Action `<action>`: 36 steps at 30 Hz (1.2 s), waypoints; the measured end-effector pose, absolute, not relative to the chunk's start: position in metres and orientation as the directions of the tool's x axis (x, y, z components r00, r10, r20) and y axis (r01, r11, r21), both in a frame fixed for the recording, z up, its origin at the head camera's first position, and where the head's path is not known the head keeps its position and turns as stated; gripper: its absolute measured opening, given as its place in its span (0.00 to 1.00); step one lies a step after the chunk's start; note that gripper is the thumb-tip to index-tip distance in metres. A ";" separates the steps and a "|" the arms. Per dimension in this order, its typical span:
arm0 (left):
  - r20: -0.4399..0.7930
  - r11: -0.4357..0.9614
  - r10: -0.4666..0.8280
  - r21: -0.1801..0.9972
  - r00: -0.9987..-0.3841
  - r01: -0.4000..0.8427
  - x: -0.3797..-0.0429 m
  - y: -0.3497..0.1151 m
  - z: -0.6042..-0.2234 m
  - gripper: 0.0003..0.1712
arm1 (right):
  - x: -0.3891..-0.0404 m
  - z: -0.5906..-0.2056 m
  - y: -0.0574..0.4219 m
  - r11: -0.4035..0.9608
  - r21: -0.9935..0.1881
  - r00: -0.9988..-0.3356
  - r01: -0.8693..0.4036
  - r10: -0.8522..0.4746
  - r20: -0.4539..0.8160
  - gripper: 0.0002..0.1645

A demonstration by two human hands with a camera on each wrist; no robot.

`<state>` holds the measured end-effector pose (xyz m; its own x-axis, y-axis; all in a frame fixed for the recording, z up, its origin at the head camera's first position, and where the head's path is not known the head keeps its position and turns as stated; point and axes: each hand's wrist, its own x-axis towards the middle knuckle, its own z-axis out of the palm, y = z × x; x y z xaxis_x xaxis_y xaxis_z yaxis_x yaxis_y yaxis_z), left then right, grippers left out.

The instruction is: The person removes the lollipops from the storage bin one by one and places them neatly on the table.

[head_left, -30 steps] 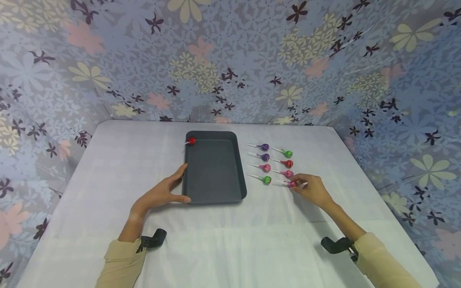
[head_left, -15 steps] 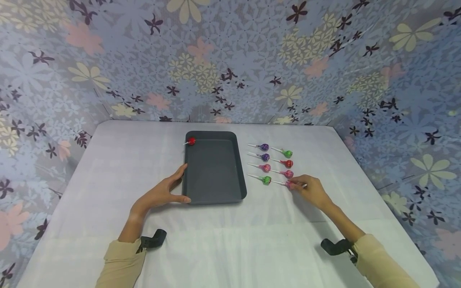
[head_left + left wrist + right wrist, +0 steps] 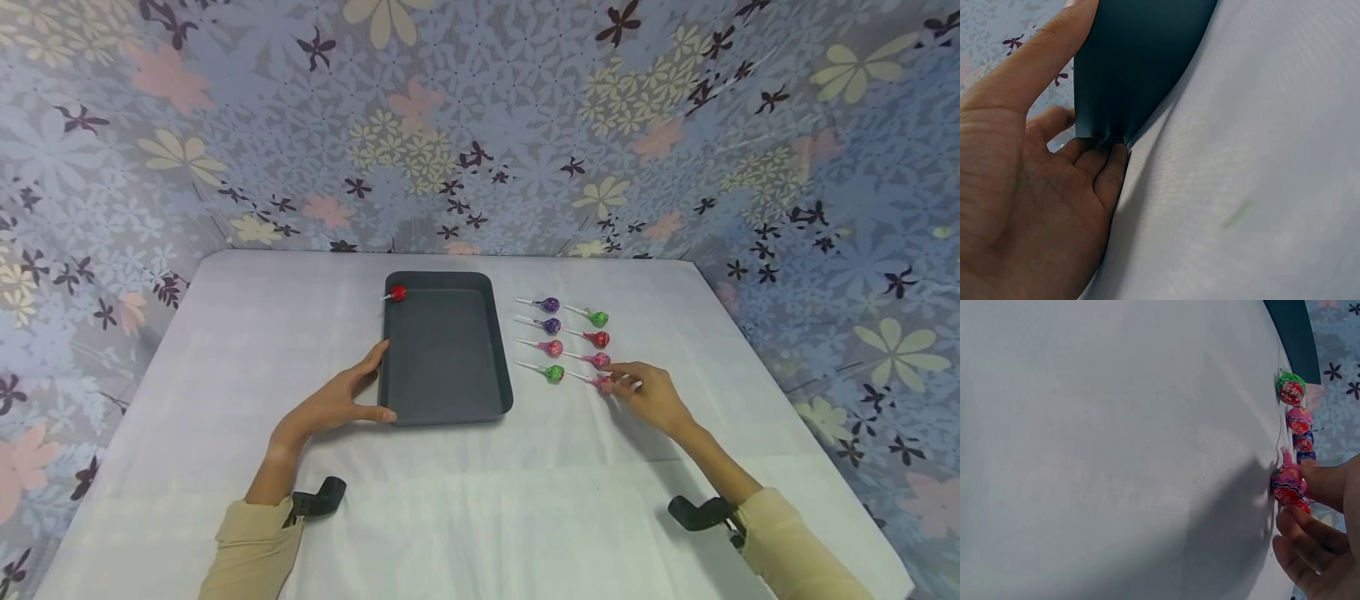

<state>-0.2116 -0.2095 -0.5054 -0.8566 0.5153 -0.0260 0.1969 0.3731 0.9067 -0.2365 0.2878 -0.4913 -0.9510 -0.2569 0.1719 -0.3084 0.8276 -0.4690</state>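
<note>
My left hand (image 3: 337, 402) holds the dark grey baking tray (image 3: 442, 354) at its near left corner, thumb at the front edge and fingers along the left side. In the left wrist view, fingers (image 3: 1110, 175) curl against the tray's wall. A red lollipop (image 3: 398, 292) lies in the tray's far left corner, its stick over the rim. On the right, my right hand (image 3: 648, 398) pinches a pink lollipop (image 3: 1287, 481) by its wrapped head, at the near end of the right-hand column. Its white stick points left.
Just right of the tray, several lollipops lie in two columns: purple ones (image 3: 551, 326), pink, green (image 3: 555, 374) and red (image 3: 600, 339). White cloth (image 3: 480, 517) covers the table. Floral fabric (image 3: 480, 125) hangs behind and at the sides.
My right hand has shifted the pink lollipop slightly; its stick now slants more, with the tip a little farther left and back. The left hand and tray stay put.
</note>
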 end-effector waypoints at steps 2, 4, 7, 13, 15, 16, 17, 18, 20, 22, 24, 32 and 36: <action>-0.026 0.369 0.515 0.909 -0.857 0.194 -0.212 -0.210 -0.505 0.66 | -0.237 -0.489 0.286 0.830 -0.464 -0.950 -0.311 -0.254 0.183 0.16; -0.026 0.362 0.517 0.912 -0.856 0.192 -0.212 -0.210 -0.506 0.66 | -0.239 -0.485 0.284 0.829 -0.467 -0.950 -0.309 -0.251 0.184 0.16; -0.021 0.355 0.518 0.915 -0.855 0.192 -0.212 -0.210 -0.506 0.66 | -0.243 -0.480 0.279 0.821 -0.470 -0.946 -0.324 -0.263 0.192 0.16; -0.018 0.351 0.520 0.916 -0.854 0.195 -0.212 -0.211 -0.508 0.66 | -0.258 -0.473 0.260 0.789 -0.472 -0.919 -0.394 -0.322 0.229 0.16; -0.016 0.352 0.522 0.915 -0.853 0.198 -0.211 -0.211 -0.508 0.66 | -0.264 -0.470 0.250 0.774 -0.471 -0.906 -0.423 -0.346 0.245 0.15; -0.016 0.351 0.522 0.915 -0.853 0.197 -0.211 -0.211 -0.508 0.66 | -0.267 -0.469 0.244 0.765 -0.470 -0.898 -0.440 -0.360 0.254 0.15; -0.015 0.349 0.520 0.916 -0.854 0.197 -0.211 -0.211 -0.508 0.67 | -0.271 -0.467 0.238 0.753 -0.472 -0.889 -0.458 -0.374 0.264 0.15; -0.014 0.347 0.519 0.917 -0.854 0.196 -0.211 -0.211 -0.507 0.67 | -0.274 -0.465 0.231 0.740 -0.475 -0.879 -0.477 -0.390 0.275 0.15; -0.004 0.343 0.518 0.917 -0.856 0.203 -0.211 -0.212 -0.507 0.67 | -0.282 -0.460 0.217 0.710 -0.482 -0.859 -0.513 -0.426 0.286 0.14; -0.002 0.335 0.517 0.921 -0.856 0.200 -0.211 -0.212 -0.506 0.67 | -0.292 -0.456 0.201 0.677 -0.499 -0.840 -0.542 -0.458 0.290 0.15; -0.002 0.326 0.523 0.925 -0.852 0.198 -0.211 -0.213 -0.507 0.66 | -0.301 -0.453 0.183 0.648 -0.509 -0.822 -0.566 -0.493 0.287 0.15; 0.004 0.324 0.525 0.924 -0.851 0.204 -0.212 -0.212 -0.510 0.66 | -0.339 -0.450 0.114 0.599 -0.532 -0.784 -0.599 -0.572 0.239 0.18; 0.004 0.334 0.521 0.920 -0.854 0.208 -0.213 -0.212 -0.509 0.66 | -0.356 -0.451 0.082 0.598 -0.525 -0.772 -0.605 -0.602 0.205 0.20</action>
<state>-0.2126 -0.2121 -0.5090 -0.8538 0.5206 0.0040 0.2077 0.3335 0.9196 -0.3561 0.0822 -0.4506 -0.7720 -0.6017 0.2047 -0.6054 0.5982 -0.5250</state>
